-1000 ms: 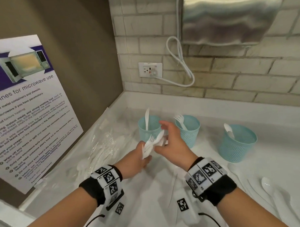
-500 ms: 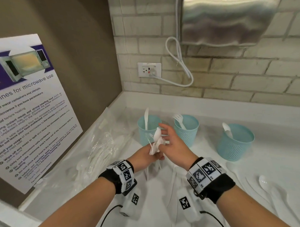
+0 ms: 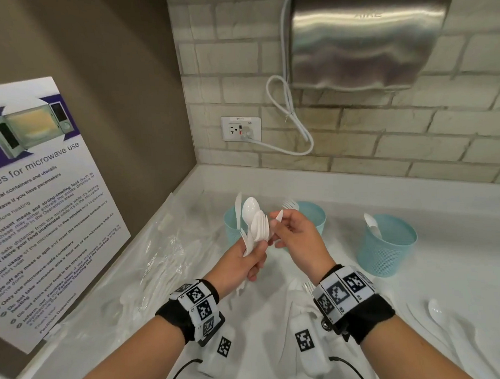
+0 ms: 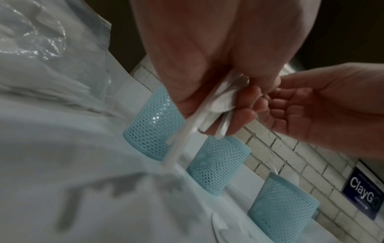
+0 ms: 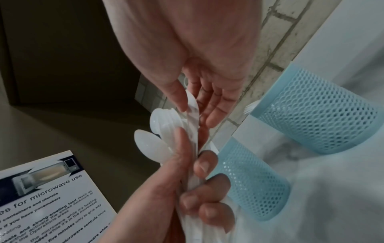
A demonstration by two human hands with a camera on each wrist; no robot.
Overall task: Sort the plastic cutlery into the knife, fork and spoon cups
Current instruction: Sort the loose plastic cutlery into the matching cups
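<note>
Cutlery bundle (image 3: 255, 226) gripped by left hand (image 3: 240, 263); three cups (image 3: 387, 245) behind.

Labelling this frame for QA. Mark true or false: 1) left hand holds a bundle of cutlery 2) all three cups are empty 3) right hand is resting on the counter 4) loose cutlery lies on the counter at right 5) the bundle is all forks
1) True. The left hand grips a bundle of white cutlery by the handles.
2) False. The left cup holds a knife, the middle cup a fork, the right cup a spoon.
3) False. The right hand is raised, pinching one piece at the top of the bundle.
4) True. Loose cutlery lies on the counter.
5) False. Spoon bowls show clearly in it.
</note>
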